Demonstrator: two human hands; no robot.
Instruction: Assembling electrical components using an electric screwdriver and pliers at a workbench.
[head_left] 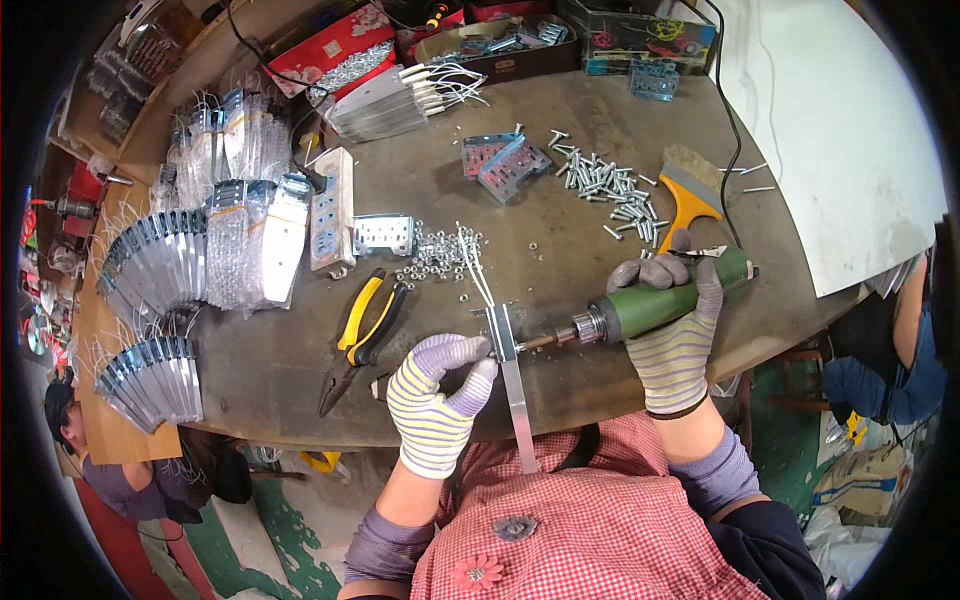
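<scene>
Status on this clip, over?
Left hand pinches metal strip. Right hand grips green driver, bit at strip. Pliers lie clear alongside.

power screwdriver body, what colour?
Green, on the electric screwdriver gripped by the right hand; the head view shows it.

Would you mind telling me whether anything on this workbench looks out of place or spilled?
Small nuts and bolts lie scattered loose on the table instead of in a tray. Otherwise nothing stands out.
</scene>
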